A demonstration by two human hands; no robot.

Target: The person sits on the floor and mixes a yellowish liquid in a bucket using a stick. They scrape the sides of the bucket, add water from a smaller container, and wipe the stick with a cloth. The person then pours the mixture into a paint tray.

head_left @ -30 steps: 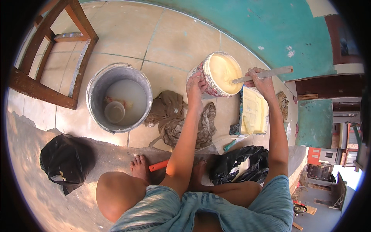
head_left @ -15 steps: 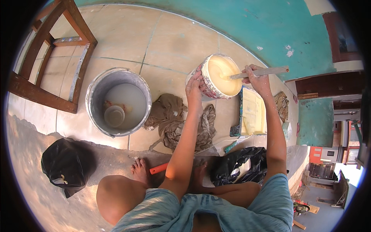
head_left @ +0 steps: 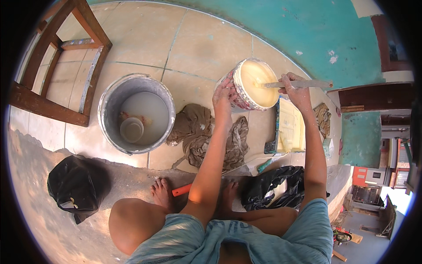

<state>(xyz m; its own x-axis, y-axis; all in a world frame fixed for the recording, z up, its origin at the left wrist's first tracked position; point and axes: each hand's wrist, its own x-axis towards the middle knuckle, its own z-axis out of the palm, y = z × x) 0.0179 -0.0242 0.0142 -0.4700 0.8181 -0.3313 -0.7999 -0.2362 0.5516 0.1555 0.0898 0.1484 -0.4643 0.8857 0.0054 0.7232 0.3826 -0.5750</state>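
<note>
Swept stick (head_left: 314, 83), pinched in right grip (head_left: 298, 93), toward left grip (head_left: 223, 97) clasping the tub (head_left: 238, 98), through paint (head_left: 254, 74) seemingly near evenly mixed, not yet withdrawn.

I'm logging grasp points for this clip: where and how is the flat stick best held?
The flat stick is probably best gripped just outside the rim of the tub, coming from the right: it juts out that way, while its other end reaches into the cream paint. Its slim, flat shape suits a pinch; the right hand grips it there.
</note>
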